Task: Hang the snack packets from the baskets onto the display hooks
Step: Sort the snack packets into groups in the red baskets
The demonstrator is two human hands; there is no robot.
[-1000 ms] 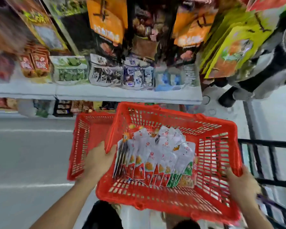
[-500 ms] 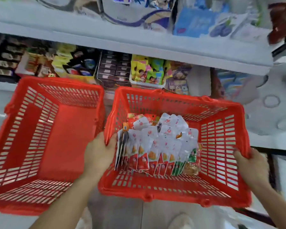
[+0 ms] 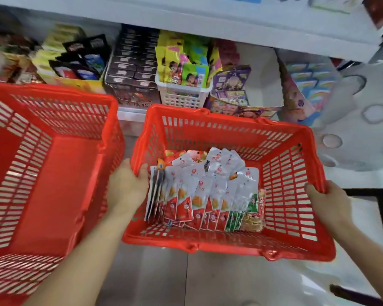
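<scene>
while left hand [image 3: 126,191] and right hand [image 3: 331,202] gripped its rims, the filled basket [image 3: 230,250] was lowered beside the empty basket [image 3: 53,96]; snack packets [image 3: 203,191] unhung.

a slotted red basket [image 3: 208,247] at centre right of the frame carries snack packets [image 3: 203,191], white-topped with red or green lower halves, overlapping in a row on its floor. a second red basket [image 3: 53,94] fills the left.

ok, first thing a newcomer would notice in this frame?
The red basket at centre, gripped at its side rims by the left hand and the right hand, with a fanned pile of snack packets inside. To its left is a second red basket, with nothing visible in it.
</scene>
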